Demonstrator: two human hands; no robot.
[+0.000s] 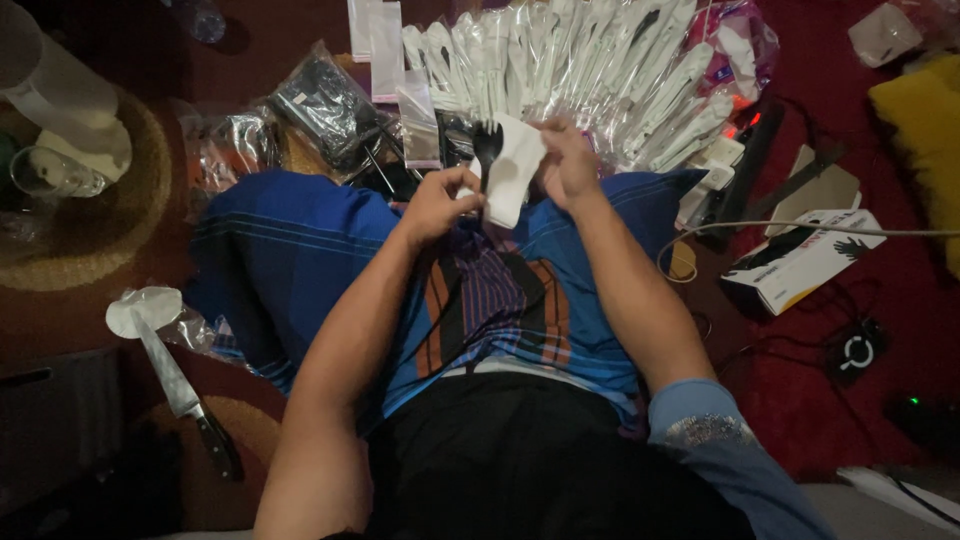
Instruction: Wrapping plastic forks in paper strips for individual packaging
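Dark red floor lies around the seated person, covered with a fan of sealed clear cutlery packets [600,70]. Above the blue cloth [290,250] on the lap, the left hand [437,205] pinches the handle of a black plastic fork [487,150], and the right hand [567,165] grips a white napkin [515,170] just behind the fork. A knife [180,390] lies on the floor at the left, well apart.

Dim room, dark red floor [860,90]
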